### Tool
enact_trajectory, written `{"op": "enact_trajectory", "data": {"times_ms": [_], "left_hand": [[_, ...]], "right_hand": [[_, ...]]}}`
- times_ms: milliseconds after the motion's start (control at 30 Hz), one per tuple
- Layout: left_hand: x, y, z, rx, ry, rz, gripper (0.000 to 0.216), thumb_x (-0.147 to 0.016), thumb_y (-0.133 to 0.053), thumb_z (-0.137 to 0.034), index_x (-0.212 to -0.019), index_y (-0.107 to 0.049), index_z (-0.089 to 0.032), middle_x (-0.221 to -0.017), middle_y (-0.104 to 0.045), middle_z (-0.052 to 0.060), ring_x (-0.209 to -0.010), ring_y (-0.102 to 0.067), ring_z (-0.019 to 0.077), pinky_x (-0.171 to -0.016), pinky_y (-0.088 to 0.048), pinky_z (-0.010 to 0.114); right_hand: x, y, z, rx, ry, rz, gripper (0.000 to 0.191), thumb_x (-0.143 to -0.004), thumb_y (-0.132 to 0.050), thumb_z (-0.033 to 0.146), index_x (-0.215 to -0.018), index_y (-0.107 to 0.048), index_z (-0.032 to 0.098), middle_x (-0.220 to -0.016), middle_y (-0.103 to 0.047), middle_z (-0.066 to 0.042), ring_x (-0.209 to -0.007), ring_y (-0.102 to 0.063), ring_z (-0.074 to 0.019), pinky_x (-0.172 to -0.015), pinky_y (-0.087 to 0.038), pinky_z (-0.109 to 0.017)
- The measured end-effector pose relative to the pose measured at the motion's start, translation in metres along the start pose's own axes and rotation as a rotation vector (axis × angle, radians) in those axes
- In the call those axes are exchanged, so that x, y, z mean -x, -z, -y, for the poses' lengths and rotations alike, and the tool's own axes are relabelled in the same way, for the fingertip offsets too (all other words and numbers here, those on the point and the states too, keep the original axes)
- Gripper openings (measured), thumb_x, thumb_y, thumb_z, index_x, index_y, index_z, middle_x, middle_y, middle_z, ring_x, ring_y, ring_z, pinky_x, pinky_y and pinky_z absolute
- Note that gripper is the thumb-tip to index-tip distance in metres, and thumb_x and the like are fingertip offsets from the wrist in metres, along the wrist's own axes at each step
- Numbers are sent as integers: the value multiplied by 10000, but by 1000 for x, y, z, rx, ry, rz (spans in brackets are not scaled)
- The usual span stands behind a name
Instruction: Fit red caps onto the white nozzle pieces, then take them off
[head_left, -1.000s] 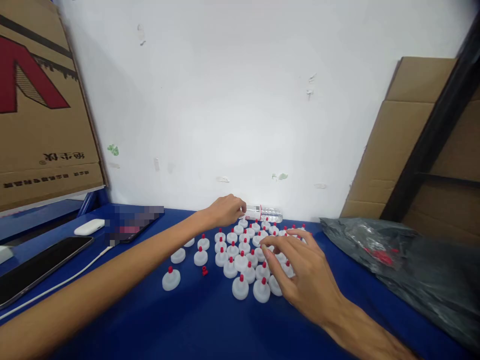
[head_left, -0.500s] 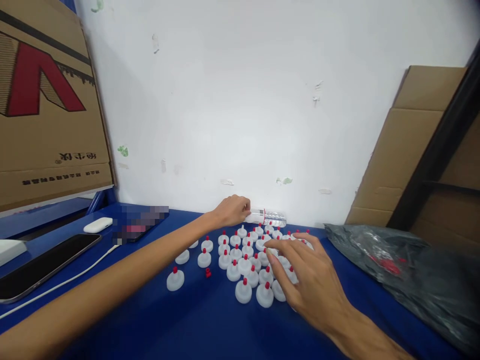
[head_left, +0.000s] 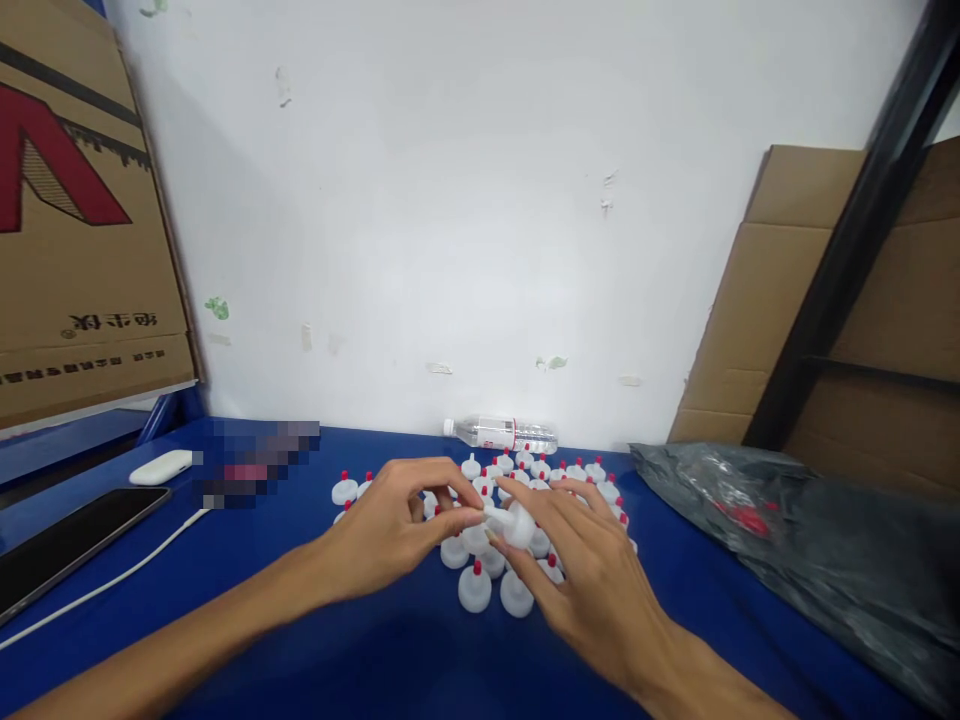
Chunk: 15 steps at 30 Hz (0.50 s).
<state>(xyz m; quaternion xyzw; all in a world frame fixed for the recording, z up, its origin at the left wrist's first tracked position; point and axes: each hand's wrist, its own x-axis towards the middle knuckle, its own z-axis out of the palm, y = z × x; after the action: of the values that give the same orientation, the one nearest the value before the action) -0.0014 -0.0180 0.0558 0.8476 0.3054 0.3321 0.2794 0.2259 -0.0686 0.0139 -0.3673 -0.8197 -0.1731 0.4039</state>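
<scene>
Several white plastic caps with red tips (head_left: 474, 588) stand in a cluster on the blue table (head_left: 360, 650). Over the cluster, my right hand (head_left: 585, 570) holds one white cap (head_left: 517, 524) in its fingertips, tilted on its side. My left hand (head_left: 390, 525) meets it from the left, thumb and forefinger pinched at the cap's nozzle end. What the left fingers pinch is too small to name. A clear water bottle (head_left: 499, 432) lies on its side against the wall behind the caps.
A dark plastic bag (head_left: 810, 540) with red pieces lies at the right. A phone (head_left: 67, 540), a white cable (head_left: 112, 575) and a white case (head_left: 159, 466) lie at the left. Cardboard boxes (head_left: 75, 230) stand at left; cardboard and a black post (head_left: 847, 250) at right.
My left hand has drawn back from the water bottle to the cluster and closed on the cap. My right hand has lifted one cap off the table. The view shifted slightly.
</scene>
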Motion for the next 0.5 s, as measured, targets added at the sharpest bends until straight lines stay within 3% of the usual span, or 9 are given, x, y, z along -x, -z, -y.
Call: {"op": "enact_trajectory", "data": {"times_ms": [67,167,333,500], "left_hand": [[2,13,9,-245,-48,79,158,-971,-645,-312,-1036,-747,-212,-900,-718,10,-709,-607,133,-601,-417,212],[6,30,18,-504,-9,243,136,-937,-659,-174,-1007,-759,-233,-932,-735,-7,-759,-623,147,-692,-415,228],[11,42,23,-604,66,304,251,-835,-710,-72,-978,-782,-264,-871,-761,-19,-848,-675,203,-719,-388,251],[10,42,30,-659,118,398,285,-795,-729,-72,-970,-795,-287,-831,-776,-19,-792,-695,207,-649,-377,256]], "right_hand": [[2,1,0,-8,-4,33,471,-1026,-571,257,-1479,-459,193,-1197,-701,-92,-1051,-666,-241,-975,-507,-439],[5,-1,-1,16,-16,101,509,-1028,-526,248,-1523,-421,196,-1281,-639,-131,-1148,-632,-276,-931,-562,-427],[9,-3,-2,17,43,150,585,-1008,-467,126,-1575,-341,193,-1205,-656,-127,-1062,-649,-273,-862,-582,-428],[2,2,-2,-38,49,92,433,-994,-560,131,-1416,-500,209,-1085,-703,-66,-941,-652,-235,-861,-526,-414]]}}
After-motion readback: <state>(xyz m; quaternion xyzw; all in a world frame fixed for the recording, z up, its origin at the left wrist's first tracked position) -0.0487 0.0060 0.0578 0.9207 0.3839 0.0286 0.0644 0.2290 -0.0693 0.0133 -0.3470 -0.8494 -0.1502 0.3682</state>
